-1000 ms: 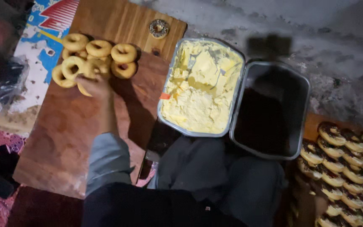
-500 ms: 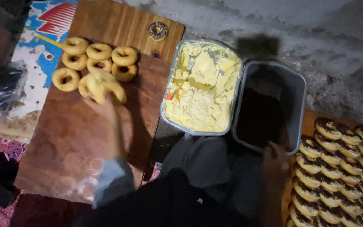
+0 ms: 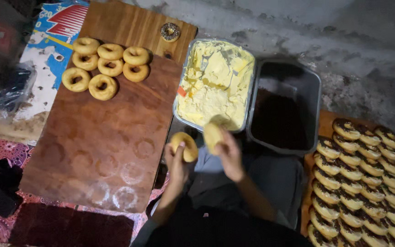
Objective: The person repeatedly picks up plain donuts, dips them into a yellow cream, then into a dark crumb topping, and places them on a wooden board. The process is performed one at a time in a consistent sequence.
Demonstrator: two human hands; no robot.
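My left hand (image 3: 177, 165) holds one half of a plain doughnut (image 3: 186, 145) over my lap. My right hand (image 3: 228, 153) holds the other half (image 3: 212, 135) at the near edge of the metal tray of pale yellow cream (image 3: 216, 82). Both hands are close together, between the wooden board (image 3: 101, 151) and the dark tub (image 3: 282, 110). Several plain ring doughnuts (image 3: 106, 66) lie in a cluster at the far left of the board.
A dark tub of chocolate sprinkles stands right of the cream tray. Several rows of chocolate-topped doughnuts (image 3: 357, 178) fill a board at the right. One sprinkled doughnut (image 3: 170, 31) lies at the board's far edge. A black bag (image 3: 12, 89) lies at the left.
My left hand took a doughnut from the cluster and drew back to my lap. My right hand came up from the right, and the doughnut is now in two halves.
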